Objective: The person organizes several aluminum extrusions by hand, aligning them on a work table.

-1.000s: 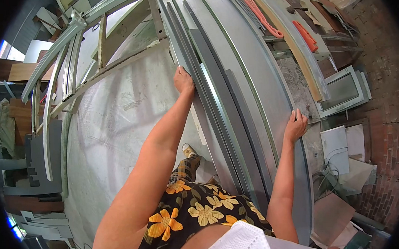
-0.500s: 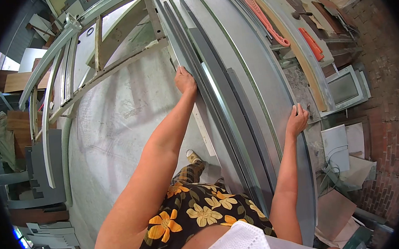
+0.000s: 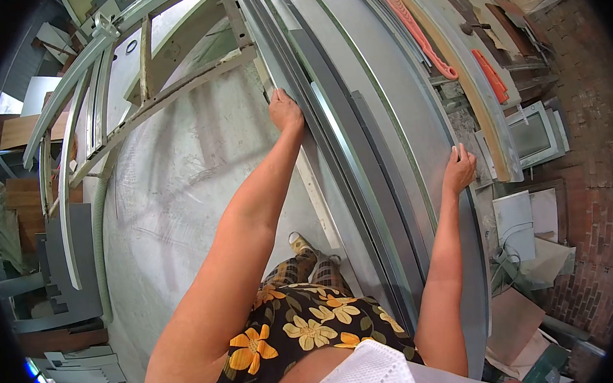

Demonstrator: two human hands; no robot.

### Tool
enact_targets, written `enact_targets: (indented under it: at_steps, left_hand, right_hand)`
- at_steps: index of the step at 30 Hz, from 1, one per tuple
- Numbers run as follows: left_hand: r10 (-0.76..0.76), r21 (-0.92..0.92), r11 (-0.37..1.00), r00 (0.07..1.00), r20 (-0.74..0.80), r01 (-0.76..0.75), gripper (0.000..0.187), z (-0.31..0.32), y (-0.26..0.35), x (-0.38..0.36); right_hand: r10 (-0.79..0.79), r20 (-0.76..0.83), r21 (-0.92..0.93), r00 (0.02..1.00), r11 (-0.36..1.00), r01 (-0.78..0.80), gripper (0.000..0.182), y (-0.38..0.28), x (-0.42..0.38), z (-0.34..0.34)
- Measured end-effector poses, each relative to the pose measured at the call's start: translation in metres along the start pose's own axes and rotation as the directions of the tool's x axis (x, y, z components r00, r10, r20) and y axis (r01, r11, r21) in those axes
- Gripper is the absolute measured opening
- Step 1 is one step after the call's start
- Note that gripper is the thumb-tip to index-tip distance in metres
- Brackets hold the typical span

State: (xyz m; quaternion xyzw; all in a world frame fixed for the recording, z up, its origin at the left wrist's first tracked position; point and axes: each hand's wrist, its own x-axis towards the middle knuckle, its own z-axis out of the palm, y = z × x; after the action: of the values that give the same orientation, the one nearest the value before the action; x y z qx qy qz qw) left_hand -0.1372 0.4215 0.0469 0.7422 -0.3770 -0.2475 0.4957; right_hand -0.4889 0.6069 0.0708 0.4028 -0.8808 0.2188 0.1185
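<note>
A long, wide grey metal sheet (image 3: 415, 136) runs in front of me from the top of the view to the bottom. Lengthwise on it lie several dark grey metal strips (image 3: 376, 145), one with a bright shiny band. My left hand (image 3: 285, 110) is closed around the sheet's left edge, thumb on top and fingers mostly hidden beneath. On the opposite edge, my right hand (image 3: 459, 169) pinches the rim with bent fingers. The underside of the sheet is out of sight.
At left stands a metal frame (image 3: 168, 105) above the concrete floor (image 3: 181, 199). Right of the sheet, a bench carries a pink-orange handled tool (image 3: 420, 37) and an orange tool (image 3: 490, 75). Panels and a framed window piece (image 3: 531, 133) lean beyond it, by a brick floor (image 3: 597, 244).
My right hand appears slightly farther up along the right edge, and my left hand a touch higher. Both keep their hold. The whole view has shifted a little.
</note>
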Motion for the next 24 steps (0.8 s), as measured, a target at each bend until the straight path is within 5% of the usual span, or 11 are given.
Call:
enact_targets:
  at_steps: [24]
  left_hand:
    - [0.04,-0.042,0.998,0.998,-0.043,-0.042,0.032,0.042,-0.003,0.075]
  right_hand:
    - [-0.005,-0.033,0.003,0.999,1.0,0.005,0.026,-0.065,0.055,0.064]
